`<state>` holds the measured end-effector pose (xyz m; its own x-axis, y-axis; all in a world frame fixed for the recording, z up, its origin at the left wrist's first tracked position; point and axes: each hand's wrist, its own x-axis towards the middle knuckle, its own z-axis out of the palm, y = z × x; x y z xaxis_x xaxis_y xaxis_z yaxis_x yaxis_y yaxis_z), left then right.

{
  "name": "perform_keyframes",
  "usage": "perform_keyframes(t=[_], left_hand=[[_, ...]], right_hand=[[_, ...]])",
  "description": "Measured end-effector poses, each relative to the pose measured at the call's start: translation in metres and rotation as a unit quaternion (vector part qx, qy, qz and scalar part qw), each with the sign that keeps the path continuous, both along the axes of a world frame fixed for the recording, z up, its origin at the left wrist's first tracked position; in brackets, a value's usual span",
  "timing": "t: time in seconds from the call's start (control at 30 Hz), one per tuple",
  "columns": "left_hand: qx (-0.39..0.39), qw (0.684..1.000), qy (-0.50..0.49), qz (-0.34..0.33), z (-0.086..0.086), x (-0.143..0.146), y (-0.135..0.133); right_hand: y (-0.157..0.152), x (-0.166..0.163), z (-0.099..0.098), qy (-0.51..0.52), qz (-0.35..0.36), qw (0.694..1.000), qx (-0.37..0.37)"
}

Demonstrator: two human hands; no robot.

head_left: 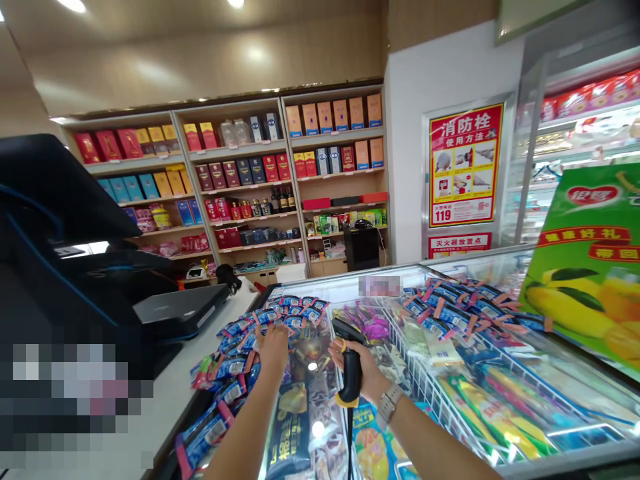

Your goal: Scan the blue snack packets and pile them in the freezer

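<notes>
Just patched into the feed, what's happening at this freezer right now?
A person stands at a glass-topped chest freezer in a shop. Their right hand grips a black handheld barcode scanner with yellow trim, its cord hanging down. Their left hand rests on a heap of blue and red snack packets piled on the freezer's left edge, beside a white counter. A black checkout terminal stands on the left.

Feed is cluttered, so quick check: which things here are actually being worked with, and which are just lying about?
In use:
- barcode scanner, gripped by right hand
- blue snack packets, under left hand

Lying about:
- closed laptop
- green carton
- shelved gift boxes
</notes>
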<state>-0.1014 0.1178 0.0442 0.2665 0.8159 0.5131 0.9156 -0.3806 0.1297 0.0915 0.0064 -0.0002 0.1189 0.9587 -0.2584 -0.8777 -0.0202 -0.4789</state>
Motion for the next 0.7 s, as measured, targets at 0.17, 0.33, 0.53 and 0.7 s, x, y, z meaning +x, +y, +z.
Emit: perform_keyframes(t=[0.17, 0.33, 0.53, 0.7], left_hand=[[-0.06, 0.988, 0.09, 0.112, 0.009, 0.014, 0.008], [-0.039, 0.991, 0.092, 0.088, 0.014, 0.02, 0.01], [-0.017, 0.996, -0.034, -0.076, -0.014, 0.068, -0.03], [-0.031, 0.982, -0.091, -0.166, -0.032, 0.096, -0.051]], right_hand=[[-0.002, 0.01, 0.001, 0.008, 0.006, 1.0, 0.002], [0.001, 0.008, 0.0, 0.013, 0.001, 1.0, 0.001], [0.004, 0.015, 0.004, 0.02, -0.008, 1.0, 0.015], [0.003, 0.027, 0.006, 0.03, -0.009, 0.999, 0.022]])
